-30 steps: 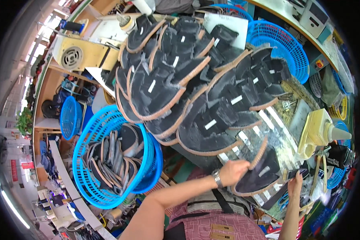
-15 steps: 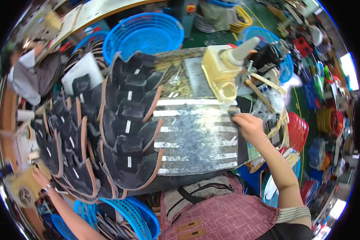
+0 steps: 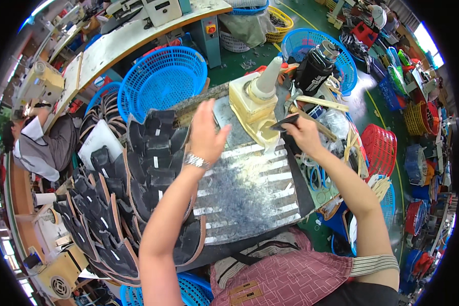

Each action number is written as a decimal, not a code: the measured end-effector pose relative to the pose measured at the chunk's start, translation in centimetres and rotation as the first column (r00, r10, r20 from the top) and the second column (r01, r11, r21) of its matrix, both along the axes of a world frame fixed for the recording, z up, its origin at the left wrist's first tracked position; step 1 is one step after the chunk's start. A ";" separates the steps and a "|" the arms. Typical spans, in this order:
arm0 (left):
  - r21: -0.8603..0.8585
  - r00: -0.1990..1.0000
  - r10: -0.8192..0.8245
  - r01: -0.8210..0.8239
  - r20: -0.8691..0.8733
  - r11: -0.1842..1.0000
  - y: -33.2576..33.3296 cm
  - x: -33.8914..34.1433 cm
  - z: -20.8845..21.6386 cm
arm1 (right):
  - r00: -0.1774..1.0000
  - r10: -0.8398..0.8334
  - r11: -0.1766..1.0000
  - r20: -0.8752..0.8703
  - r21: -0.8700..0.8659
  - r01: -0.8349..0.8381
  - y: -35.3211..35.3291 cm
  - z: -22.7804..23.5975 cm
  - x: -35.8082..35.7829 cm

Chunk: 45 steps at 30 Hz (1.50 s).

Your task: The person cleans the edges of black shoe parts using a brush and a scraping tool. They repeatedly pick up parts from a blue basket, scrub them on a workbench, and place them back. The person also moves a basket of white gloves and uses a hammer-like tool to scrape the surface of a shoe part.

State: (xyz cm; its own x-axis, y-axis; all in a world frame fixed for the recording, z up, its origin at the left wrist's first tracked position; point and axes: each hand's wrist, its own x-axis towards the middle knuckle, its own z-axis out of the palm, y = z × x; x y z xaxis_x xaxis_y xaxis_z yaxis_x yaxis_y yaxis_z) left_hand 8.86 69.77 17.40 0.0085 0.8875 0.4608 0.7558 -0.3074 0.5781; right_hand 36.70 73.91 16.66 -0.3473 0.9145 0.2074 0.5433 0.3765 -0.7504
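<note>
My right hand point(image 3: 305, 133) grips a dark flat-bladed spreader point(image 3: 285, 122). The blade's tip is at the open spout of a cream-coloured glue pot point(image 3: 255, 102), which has a pale cone on top. My left hand point(image 3: 207, 133) is raised with fingers stretched out, holding nothing, between the pot and overlapping black cut pieces point(image 3: 158, 135). These pieces have pinkish-brown edges and small white marks, and look like shoe uppers. Under both hands lies a smeared grey work board point(image 3: 239, 199) with several white strips point(image 3: 278, 177) in rows across it.
A hammer point(image 3: 316, 125), a black bottle point(image 3: 316, 66) and blue-handled scissors point(image 3: 317, 177) lie or stand at the right. Behind the bench is a blue basket point(image 3: 163, 76); a red basket point(image 3: 378, 153) stands right. Another person point(image 3: 48, 143) sits at the far left.
My left hand has come from the machine at the far left to above the board. My right hand has brought the spreader up to the pot's spout. The view has shifted.
</note>
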 end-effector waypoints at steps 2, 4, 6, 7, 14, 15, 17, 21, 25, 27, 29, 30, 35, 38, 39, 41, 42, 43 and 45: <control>-0.051 0.999 -0.036 0.035 -0.034 0.998 3.4 3.2 -1.3 | 0.994 0.046 0.997 0.095 0.049 -0.051 1.9 -3.6 0.0; -0.098 0.989 -0.040 0.026 -0.146 0.995 6.5 5.1 -1.9 | 0.976 0.114 0.993 0.188 0.012 -0.118 2.8 -4.2 -1.0; -0.202 0.971 -0.043 -0.006 -0.234 0.979 8.7 5.5 -1.8 | 0.954 0.143 0.990 0.264 -0.029 -0.141 4.2 -3.2 -1.6; -0.260 0.960 -0.064 -0.009 -0.272 0.965 9.8 5.2 -2.1 | 0.924 0.144 0.988 0.354 -0.008 -0.151 4.6 -1.0 -2.4; -0.364 0.912 -0.206 0.069 -0.354 0.929 11.8 6.0 -2.9 | 0.978 0.037 0.997 -0.203 0.069 -0.023 12.6 4.5 -6.1; -0.360 0.906 -0.225 0.089 -0.357 0.929 11.9 5.9 -3.2 | 0.953 -0.058 0.997 -0.298 -0.057 0.043 13.3 4.6 -5.8; -0.381 0.870 -0.251 0.080 -0.424 0.921 11.9 5.6 -2.8 | 0.593 -0.217 0.941 -0.775 -0.328 -0.085 12.8 6.3 -5.0; -0.399 0.805 -0.274 0.051 -0.526 0.915 13.2 5.5 -2.1 | 0.953 0.085 0.995 -0.290 0.068 -0.068 7.3 2.9 -4.7; -0.414 0.796 -0.345 0.133 -0.496 0.901 14.6 7.5 -0.6 | 0.989 -0.012 0.998 -0.148 0.064 0.022 4.2 -4.6 -4.0; -0.427 0.794 -0.371 0.157 -0.481 0.891 14.8 7.5 -0.2 | 0.984 -0.022 0.999 -0.176 0.042 0.030 3.5 -5.4 -3.8; -0.367 0.785 -0.355 0.176 -0.508 0.913 15.0 7.1 -0.9 | 0.984 -0.007 1.000 -0.180 0.025 0.012 3.1 -4.8 -3.3; -0.356 0.789 -0.359 0.192 -0.499 0.915 15.2 6.7 -1.1 | 0.982 0.011 0.998 -0.189 0.065 0.002 2.1 -4.0 -2.2; -0.676 0.863 -0.180 0.485 0.472 0.555 18.5 0.6 -1.9 | 0.897 -0.400 0.856 -0.187 -0.425 0.294 -9.7 -5.0 5.0; -0.554 0.635 0.037 0.642 0.772 0.530 16.6 0.2 -6.3 | 0.875 -0.482 0.705 -0.043 -0.612 0.358 -16.0 -6.7 6.5; -0.506 0.558 0.106 0.636 0.823 0.582 15.5 0.0 -7.5 | 0.848 -0.527 0.641 -0.055 -0.680 0.354 -17.2 -7.6 6.3; -0.560 0.500 0.266 0.650 0.824 0.514 15.3 -0.6 -8.5 | 0.768 -0.629 0.566 -0.120 -0.748 0.347 -17.9 -9.3 6.5; -0.589 0.521 0.293 0.603 0.801 0.538 15.1 -0.5 -8.7 | 0.740 -0.657 0.537 -0.146 -0.779 0.323 -17.9 -9.9 6.5; -0.614 0.536 0.322 0.561 0.781 0.555 14.6 0.8 -7.8 | 0.707 -0.688 0.504 -0.161 -0.807 0.307 -18.2 -10.4 6.7; -0.600 0.398 0.449 0.519 0.800 0.609 12.6 3.5 -5.2 | 0.726 -0.677 0.516 -0.119 -0.781 0.353 -18.6 -9.7 6.7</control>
